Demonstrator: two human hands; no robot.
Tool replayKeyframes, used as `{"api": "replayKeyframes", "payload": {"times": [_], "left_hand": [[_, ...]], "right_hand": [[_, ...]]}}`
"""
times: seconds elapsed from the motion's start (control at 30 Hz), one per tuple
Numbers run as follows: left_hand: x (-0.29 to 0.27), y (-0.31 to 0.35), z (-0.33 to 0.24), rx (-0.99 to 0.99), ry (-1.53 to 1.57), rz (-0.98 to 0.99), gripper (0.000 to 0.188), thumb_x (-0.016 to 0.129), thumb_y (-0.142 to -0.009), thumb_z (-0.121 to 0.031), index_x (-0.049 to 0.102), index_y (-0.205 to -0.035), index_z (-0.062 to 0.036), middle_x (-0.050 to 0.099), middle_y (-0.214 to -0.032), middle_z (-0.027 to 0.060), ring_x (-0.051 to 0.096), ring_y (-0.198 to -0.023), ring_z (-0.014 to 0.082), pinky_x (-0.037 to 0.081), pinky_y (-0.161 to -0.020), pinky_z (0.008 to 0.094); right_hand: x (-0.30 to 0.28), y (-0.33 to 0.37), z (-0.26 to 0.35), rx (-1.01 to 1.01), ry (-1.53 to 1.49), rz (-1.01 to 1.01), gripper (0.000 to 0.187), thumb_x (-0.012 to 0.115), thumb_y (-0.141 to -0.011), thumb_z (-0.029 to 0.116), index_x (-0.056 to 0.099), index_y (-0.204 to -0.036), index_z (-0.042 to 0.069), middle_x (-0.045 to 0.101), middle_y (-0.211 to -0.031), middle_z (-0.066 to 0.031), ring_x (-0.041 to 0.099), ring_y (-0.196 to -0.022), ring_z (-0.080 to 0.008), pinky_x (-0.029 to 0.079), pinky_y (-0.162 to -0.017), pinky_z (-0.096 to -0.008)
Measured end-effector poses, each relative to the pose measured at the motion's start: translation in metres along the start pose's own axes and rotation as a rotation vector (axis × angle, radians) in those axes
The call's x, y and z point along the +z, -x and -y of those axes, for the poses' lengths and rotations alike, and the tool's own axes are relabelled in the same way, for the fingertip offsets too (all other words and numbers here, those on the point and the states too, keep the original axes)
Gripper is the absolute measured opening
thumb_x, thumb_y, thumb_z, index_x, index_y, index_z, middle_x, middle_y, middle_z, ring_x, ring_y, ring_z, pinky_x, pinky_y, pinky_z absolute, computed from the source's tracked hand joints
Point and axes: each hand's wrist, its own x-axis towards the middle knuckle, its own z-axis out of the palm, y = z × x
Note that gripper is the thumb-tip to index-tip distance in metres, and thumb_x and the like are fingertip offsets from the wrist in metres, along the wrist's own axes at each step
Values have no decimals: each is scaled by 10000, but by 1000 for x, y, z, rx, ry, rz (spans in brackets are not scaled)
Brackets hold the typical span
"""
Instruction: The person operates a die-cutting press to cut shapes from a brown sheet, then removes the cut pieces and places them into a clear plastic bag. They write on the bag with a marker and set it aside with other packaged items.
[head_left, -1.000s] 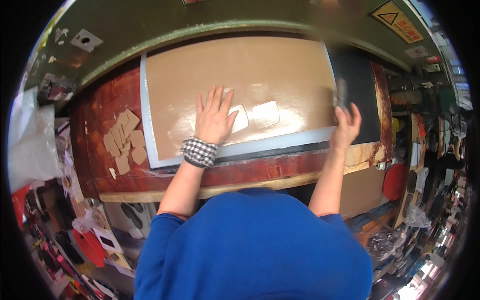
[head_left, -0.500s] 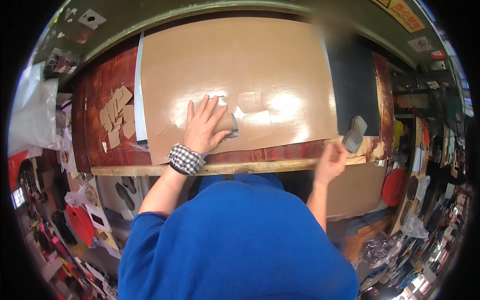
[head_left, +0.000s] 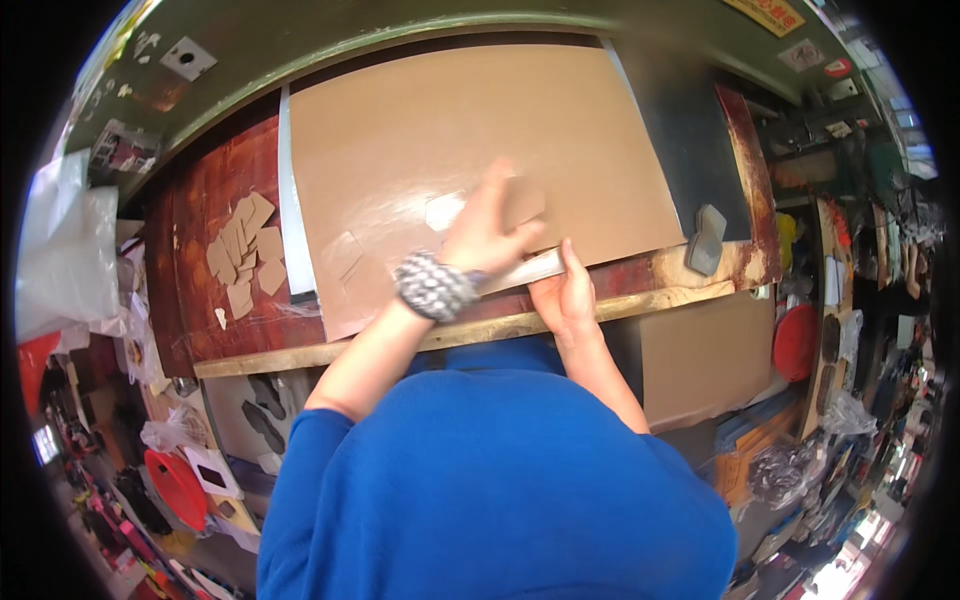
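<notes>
A large glossy brown sheet (head_left: 470, 110) covers the middle of the worktable. Several angular cut shapes show in it, among them a bright cut shape (head_left: 443, 210) beside my left hand. My left hand (head_left: 488, 228), with a checkered band on its wrist, is over the sheet's near part; motion blurs it, but its fingers are stretched and apart. At the sheet's near edge my right hand (head_left: 568, 298) grips from the front, thumb on top and fingers underneath. A pale shiny strip (head_left: 540, 268) lies along that edge between my hands; I cannot tell whether it is bent sheet or a separate piece.
Brown cut pieces (head_left: 240, 245) lie heaped on the red tabletop at left. A grey round-ended block (head_left: 706, 240) rests by the right front corner, beside a dark board (head_left: 690, 140). A green machine beam (head_left: 400, 25) spans the far side. Wooden edging (head_left: 270, 358) runs along the front.
My right hand has come left from beside the grey block to the sheet's near edge. My left hand has lifted from lying flat and moved right. The view has turned slightly.
</notes>
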Motion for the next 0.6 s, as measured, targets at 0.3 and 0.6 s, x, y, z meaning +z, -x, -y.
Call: {"api": "replayKeyframes", "payload": {"times": [0.3, 0.6], "left_hand": [[-30, -60, 26, -261, 339, -375, 347, 579, -958, -340, 713, -1011, -25, 729, -852, 125, 690, -749, 174, 526, -652, 301], [-1, -73, 28, -451, 362, -149, 419, 618, -938, -322, 614, -1245, -37, 702, -1061, 151, 695, -897, 241, 552, -793, 368]], "right_hand": [[-2, -19, 12, -223, 421, 168, 442, 362, -1052, 311, 612, -1011, -51, 274, -1516, -271, 349, -1383, -365, 281, -1163, -489], [25, -55, 15, -120, 211, 560, 530, 431, -999, 448, 552, -710, 21, 223, -1579, -166, 254, -1421, -384, 264, -1114, -483]]}}
